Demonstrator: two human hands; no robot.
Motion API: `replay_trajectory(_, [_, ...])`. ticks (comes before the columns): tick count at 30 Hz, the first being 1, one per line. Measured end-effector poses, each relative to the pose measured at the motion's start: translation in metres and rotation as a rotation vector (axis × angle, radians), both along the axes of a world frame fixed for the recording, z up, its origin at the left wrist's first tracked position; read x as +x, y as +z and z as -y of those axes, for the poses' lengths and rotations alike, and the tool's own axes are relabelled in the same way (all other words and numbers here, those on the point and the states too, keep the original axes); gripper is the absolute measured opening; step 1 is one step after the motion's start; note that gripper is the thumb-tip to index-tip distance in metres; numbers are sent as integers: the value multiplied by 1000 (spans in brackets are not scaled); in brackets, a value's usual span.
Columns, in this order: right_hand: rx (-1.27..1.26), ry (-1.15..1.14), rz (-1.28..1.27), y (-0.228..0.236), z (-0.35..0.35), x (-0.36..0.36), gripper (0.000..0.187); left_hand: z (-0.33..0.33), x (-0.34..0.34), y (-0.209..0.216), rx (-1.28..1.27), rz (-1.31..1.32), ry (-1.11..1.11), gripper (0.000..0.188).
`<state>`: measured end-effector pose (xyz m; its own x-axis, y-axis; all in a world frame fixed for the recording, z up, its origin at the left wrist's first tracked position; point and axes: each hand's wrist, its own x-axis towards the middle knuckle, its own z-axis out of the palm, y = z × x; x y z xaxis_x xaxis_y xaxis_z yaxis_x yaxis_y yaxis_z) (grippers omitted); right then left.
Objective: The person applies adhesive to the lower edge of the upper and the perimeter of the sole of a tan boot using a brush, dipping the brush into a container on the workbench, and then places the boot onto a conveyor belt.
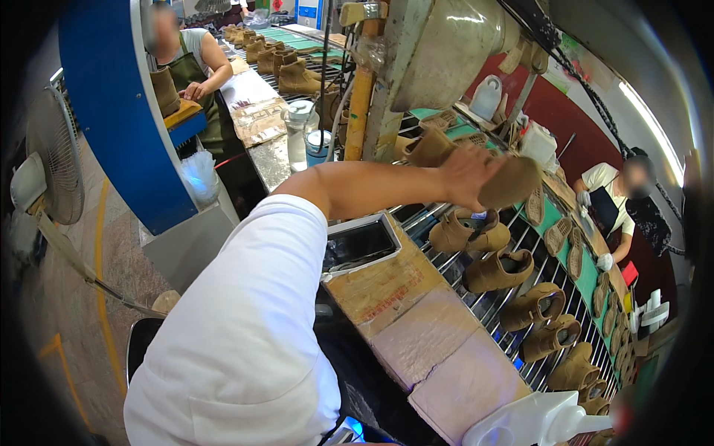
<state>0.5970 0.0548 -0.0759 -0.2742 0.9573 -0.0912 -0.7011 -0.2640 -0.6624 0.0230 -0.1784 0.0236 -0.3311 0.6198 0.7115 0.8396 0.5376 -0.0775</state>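
Observation:
My left hand point(470, 178) reaches across to the right, bare arm out of a white short sleeve. Its fingers are wrapped round a brown boot point(513, 183), smeared by motion, with its rounded end toward the right. The held boot is above the metal roller conveyor point(487, 297). Just below the hand, a pair of brown ankle boots point(468, 230) stands on the rollers. Another brown boot point(431, 147) is behind the wrist, partly hidden. More brown boots point(532, 306) line the conveyor toward the lower right. My right hand is out of sight.
Beside the conveyor runs a cardboard-covered ledge point(439, 349) with a black-lined metal tray point(361, 245) and a white plastic bottle point(528, 420). Shoe soles point(558, 236) lie on a green belt point(549, 215). Machine post point(364, 89), blue machine point(111, 111), fan point(52, 156). Two co-workers point(197, 67) point(613, 197) are nearby.

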Motion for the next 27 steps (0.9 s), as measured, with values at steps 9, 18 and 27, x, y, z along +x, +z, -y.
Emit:
replay_trajectory(9, [23, -47, -26, 8, 29, 5, 28, -23, 155, 34, 27, 161, -637, 110])
replay_trajectory(18, [29, -59, -62, -9, 16, 60, 29, -93, 265, -52, 222, 666, -1085, 104])
replay_trajectory(27, [345, -443, 686, -10, 28, 20, 18, -93, 275, -57, -143, 983, -798, 100])
